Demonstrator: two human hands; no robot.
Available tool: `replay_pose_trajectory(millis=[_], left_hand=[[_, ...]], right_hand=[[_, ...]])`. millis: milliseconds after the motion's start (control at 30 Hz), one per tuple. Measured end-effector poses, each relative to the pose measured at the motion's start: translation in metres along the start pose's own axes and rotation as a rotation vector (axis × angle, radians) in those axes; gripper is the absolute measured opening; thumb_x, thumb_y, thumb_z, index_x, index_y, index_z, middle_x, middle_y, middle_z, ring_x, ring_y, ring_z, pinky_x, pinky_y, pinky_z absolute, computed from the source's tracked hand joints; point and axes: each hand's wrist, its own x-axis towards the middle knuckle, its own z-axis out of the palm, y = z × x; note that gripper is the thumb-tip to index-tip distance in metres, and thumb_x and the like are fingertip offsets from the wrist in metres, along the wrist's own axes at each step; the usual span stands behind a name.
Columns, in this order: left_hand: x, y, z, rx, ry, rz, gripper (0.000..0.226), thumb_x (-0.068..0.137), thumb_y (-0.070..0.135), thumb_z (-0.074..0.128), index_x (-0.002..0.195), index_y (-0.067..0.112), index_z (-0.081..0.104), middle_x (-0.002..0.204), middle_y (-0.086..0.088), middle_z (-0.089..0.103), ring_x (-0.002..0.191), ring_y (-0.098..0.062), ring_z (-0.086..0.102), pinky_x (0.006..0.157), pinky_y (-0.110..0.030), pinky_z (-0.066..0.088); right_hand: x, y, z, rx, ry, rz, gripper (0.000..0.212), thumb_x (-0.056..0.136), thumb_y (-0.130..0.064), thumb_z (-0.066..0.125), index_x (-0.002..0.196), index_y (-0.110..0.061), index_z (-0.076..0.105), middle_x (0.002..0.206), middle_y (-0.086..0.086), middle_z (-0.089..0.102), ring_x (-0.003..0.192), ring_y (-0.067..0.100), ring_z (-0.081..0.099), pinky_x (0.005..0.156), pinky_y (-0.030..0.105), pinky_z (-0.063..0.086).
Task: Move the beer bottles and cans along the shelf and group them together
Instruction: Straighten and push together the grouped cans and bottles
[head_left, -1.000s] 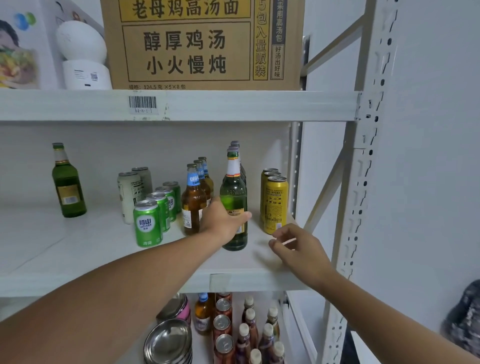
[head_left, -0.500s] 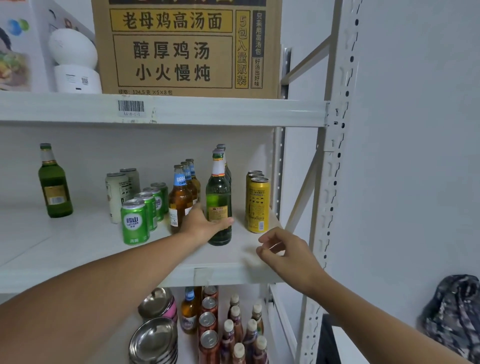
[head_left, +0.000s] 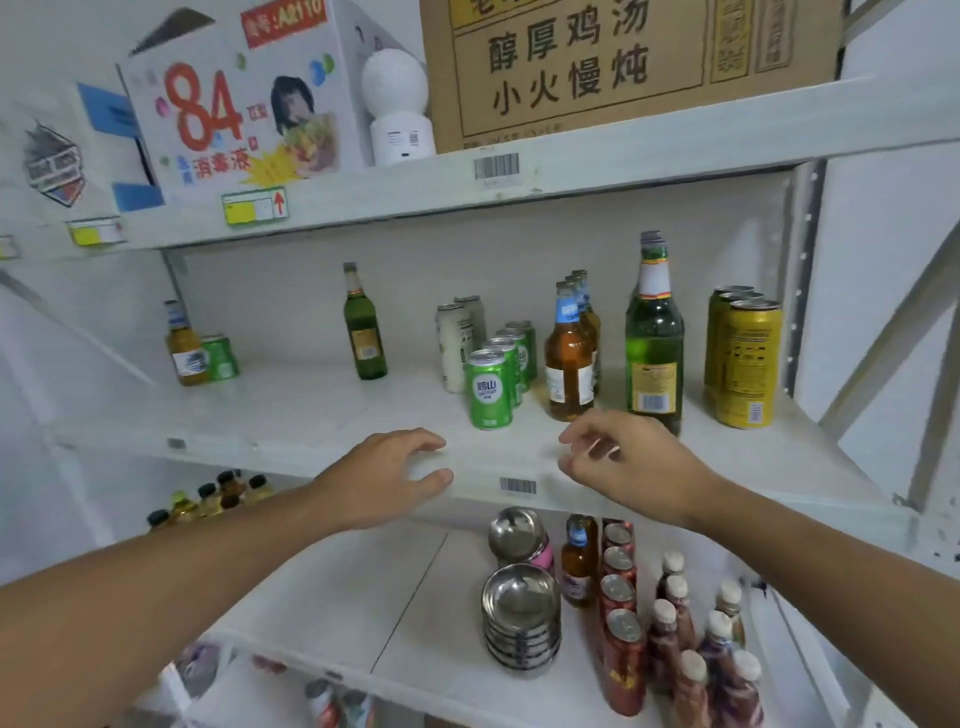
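On the middle shelf (head_left: 322, 415) a group stands at the right: yellow cans (head_left: 745, 361), a tall green bottle (head_left: 653, 338), amber bottles with blue labels (head_left: 569, 358), green cans (head_left: 489, 389) and white cans (head_left: 454, 345). A lone green bottle (head_left: 365, 325) stands left of the group. Far left are an amber bottle (head_left: 184, 348) and a green can (head_left: 221, 357) side by side. My left hand (head_left: 387, 478) hovers open at the shelf's front edge. My right hand (head_left: 628, 460) is open just in front of the tall green bottle, holding nothing.
The top shelf carries a cardboard carton (head_left: 613, 67), a white printed box (head_left: 249, 109) and a white round device (head_left: 397, 109). The lower shelf holds stacked steel bowls (head_left: 522, 618), red cans (head_left: 621, 613) and several small bottles (head_left: 701, 649). A steel upright (head_left: 805, 280) bounds the right end.
My left hand has let go of the tall green bottle and drawn back left to the shelf edge. The view has swung left, showing the far-left bottle and can.
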Motion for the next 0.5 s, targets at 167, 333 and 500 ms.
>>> replay_pose_trajectory(millis=[167,333,500], left_hand=[[-0.045,-0.081,-0.048,0.106,0.029,-0.158,0.07,0.088,0.08,0.055,0.144,0.039,0.06,0.145,0.023,0.06,0.132,-0.003,0.057,0.112,-0.03,0.046],[-0.073,-0.151,-0.087,0.134,0.018,-0.276,0.076,0.084,0.081,0.053,0.148,0.039,0.056,0.145,0.016,0.058,0.118,-0.003,0.058,0.104,-0.024,0.045],[-0.085,-0.21,-0.114,0.13,0.061,-0.32,0.068,0.091,0.078,0.056,0.148,0.04,0.056,0.135,0.016,0.061,0.113,-0.003,0.059,0.101,-0.025,0.049]], right_hand=[[0.041,-0.039,0.06,0.028,-0.057,-0.1,0.035,0.085,-0.064,0.069,0.115,-0.044,0.068,0.111,-0.022,0.068,0.102,-0.002,0.063,0.086,0.027,0.055],[0.08,-0.074,0.106,-0.009,-0.119,-0.135,0.046,0.083,-0.071,0.064,0.123,-0.047,0.065,0.117,-0.026,0.065,0.106,-0.004,0.062,0.087,0.023,0.055],[0.131,-0.118,0.148,-0.038,-0.155,-0.138,0.035,0.091,-0.06,0.071,0.123,-0.048,0.065,0.121,-0.025,0.065,0.104,-0.005,0.063,0.08,0.015,0.049]])
